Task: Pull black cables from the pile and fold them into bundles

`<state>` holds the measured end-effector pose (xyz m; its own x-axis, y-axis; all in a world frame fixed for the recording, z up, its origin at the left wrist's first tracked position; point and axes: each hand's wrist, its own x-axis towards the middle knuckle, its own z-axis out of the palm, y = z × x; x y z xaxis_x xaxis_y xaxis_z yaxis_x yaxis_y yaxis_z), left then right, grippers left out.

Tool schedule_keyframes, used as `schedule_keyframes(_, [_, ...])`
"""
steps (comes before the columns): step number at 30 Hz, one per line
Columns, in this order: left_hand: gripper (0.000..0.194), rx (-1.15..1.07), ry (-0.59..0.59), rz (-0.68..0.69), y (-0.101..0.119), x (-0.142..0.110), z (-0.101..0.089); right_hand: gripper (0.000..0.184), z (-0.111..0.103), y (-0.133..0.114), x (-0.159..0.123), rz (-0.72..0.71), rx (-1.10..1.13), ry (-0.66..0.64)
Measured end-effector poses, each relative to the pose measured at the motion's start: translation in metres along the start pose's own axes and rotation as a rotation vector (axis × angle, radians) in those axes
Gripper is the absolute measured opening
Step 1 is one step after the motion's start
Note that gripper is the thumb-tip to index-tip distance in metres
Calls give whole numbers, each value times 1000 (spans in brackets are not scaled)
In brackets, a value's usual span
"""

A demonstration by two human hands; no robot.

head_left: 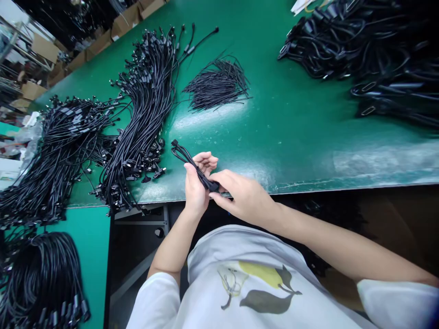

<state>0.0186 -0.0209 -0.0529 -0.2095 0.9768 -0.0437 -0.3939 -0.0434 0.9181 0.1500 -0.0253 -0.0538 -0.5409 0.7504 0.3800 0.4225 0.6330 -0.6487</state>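
A folded black cable (192,161) lies slantwise over my left hand (199,183), with one plug end sticking out past the thumb at the upper left. My left thumb and palm hold the folded strands, the fingers loosely curled behind them. At the cable's lower end, my right hand (236,192) pinches the dark connector between thumb and forefinger. Both hands are just above the front edge of the green table (274,132). A loose pile of short, thin black ties or wires (219,84) rests beyond them.
Long bundles of black cables (147,100) spread to the left, beside another heap (61,141). Coiled cables (48,274) sit on a lower green surface at bottom left. A large pile of folded black cables (360,45) covers the right rear. Cardboard boxes (126,20) stand beyond the table.
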Motion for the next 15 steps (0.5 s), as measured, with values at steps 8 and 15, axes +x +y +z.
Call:
schedule_keyframes(8, [36,-211,59,-248,7,2,-1,21,-6,-1,3,32,-141,152])
schedule_keyframes(15, [41,-331,152,-317,16,-1,10,33,15,6,-2,-193,-344,126])
